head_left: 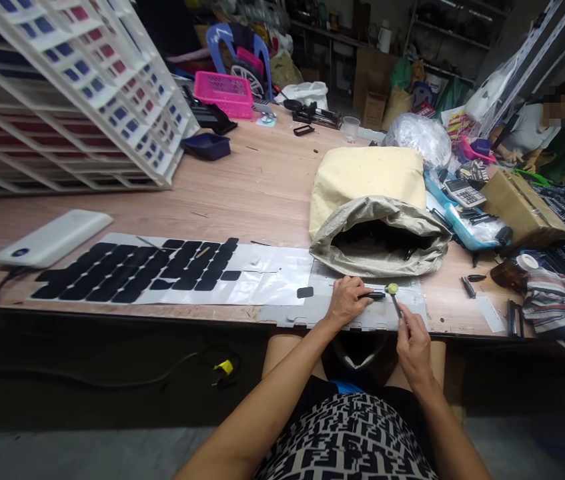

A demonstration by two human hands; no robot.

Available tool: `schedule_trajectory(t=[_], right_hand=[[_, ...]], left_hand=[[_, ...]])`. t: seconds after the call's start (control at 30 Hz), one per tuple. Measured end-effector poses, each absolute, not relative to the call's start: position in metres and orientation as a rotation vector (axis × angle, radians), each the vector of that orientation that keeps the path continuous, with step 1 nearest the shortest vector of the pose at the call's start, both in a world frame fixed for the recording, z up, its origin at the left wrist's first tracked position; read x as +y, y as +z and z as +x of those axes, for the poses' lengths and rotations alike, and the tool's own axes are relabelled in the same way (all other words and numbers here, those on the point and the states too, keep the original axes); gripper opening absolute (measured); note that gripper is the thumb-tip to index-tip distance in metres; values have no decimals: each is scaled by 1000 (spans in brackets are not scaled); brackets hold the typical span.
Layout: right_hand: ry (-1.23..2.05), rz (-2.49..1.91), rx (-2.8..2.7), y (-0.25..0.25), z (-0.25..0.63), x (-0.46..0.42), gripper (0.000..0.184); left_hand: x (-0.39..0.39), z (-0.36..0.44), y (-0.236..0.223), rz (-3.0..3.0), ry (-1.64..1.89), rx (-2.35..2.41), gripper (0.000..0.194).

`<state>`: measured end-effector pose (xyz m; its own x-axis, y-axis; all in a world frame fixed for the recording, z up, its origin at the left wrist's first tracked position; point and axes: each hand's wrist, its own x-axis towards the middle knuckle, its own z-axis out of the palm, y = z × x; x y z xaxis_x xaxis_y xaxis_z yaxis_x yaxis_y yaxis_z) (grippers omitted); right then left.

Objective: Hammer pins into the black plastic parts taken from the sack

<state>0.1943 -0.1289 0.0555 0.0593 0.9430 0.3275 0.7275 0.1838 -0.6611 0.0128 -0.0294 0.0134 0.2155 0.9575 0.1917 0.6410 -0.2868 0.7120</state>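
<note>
My left hand (347, 301) pinches a small black cylindrical piece (375, 295) near the table's front edge. My right hand (415, 343) is closed around a thin stick (396, 308) with a round yellow-green tip (391, 289). That tip is just right of the black piece's end; whether they touch I cannot tell. Both hands are over a grey sheet (282, 315) at the table edge. Right behind them lies a cream sack (369, 175), its mouth facing me and dark inside. A loose black rounded patch (305, 292) lies left of my left hand.
Black rounded pieces (127, 270) cover a white sheet (257, 267) to the left, beside a white device (55, 237). A white plastic crate (162, 157) stands far left. At right are a calculator (463, 193), a cardboard box (525, 207) and striped cloth (555, 300). Another person (529, 133) sits beyond.
</note>
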Motion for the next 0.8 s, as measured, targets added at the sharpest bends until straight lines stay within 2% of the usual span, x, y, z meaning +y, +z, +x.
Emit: schedule_trajectory(t=[0.17, 0.37, 0.53, 0.67, 0.8], right_hand=[[97, -1756, -1578, 57, 234, -111, 42], [-310, -2287, -1473, 49, 288, -66, 41], [-542, -2330, -1501, 32, 299, -52, 36], [-541, -2351, -1530, 26, 297, -54, 35], [-528, -2373, -1559, 28, 295, -55, 35]], left_hand=[[-30, 12, 14, 1993, 850, 1448, 16], [-29, 10, 25, 2021, 907, 1391, 14], [-68, 0, 23, 2105, 1090, 1205, 29], [-135, -6, -11, 2210, 765, 947, 33], [-162, 1, -45, 2019, 544, 1203, 33]])
